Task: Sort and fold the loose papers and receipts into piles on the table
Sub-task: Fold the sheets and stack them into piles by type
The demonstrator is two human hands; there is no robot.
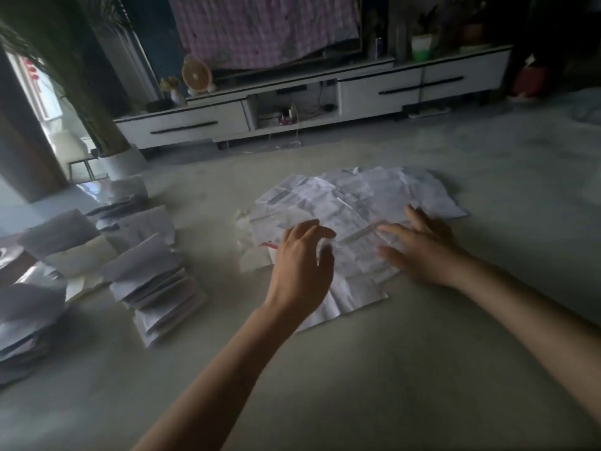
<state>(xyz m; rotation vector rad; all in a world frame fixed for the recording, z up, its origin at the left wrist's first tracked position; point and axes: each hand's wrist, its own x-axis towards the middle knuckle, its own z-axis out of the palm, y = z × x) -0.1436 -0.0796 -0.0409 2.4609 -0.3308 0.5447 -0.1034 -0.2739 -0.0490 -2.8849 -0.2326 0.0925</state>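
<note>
Pale grey surface with loose papers, white cabinet beyond

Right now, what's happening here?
A person is working through a spread of loose receipts on the table. The right hand lies flat on the spread, fingers straight. The left hand curls over its near-left edge; whether it pinches a sheet is too blurred to tell. To the left, stacks of folded papers already stand.
</note>
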